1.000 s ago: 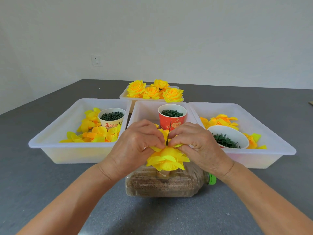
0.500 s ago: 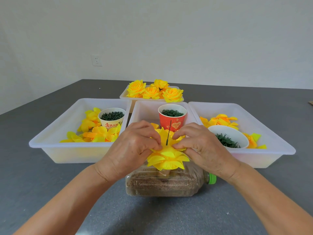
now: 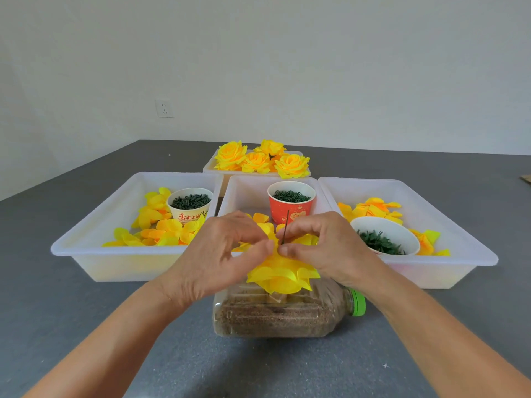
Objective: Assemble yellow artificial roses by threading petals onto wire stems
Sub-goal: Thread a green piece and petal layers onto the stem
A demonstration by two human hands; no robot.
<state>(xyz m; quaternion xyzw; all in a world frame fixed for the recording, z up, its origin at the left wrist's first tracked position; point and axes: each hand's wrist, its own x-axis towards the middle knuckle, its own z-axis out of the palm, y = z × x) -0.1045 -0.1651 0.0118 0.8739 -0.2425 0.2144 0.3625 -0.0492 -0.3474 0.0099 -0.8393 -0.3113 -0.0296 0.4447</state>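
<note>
Petals (image 3: 283, 275) pinched by two hands (image 3: 218, 254).

Wire stem (image 3: 285, 227) base hidden behind hands (image 3: 324, 248); middle tray's (image 3: 244, 193) front covered.

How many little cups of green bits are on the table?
3. A cream cup sits in the left tray, a red cup in the middle tray, and a white cup in the right tray. The hands may hide others.
</note>
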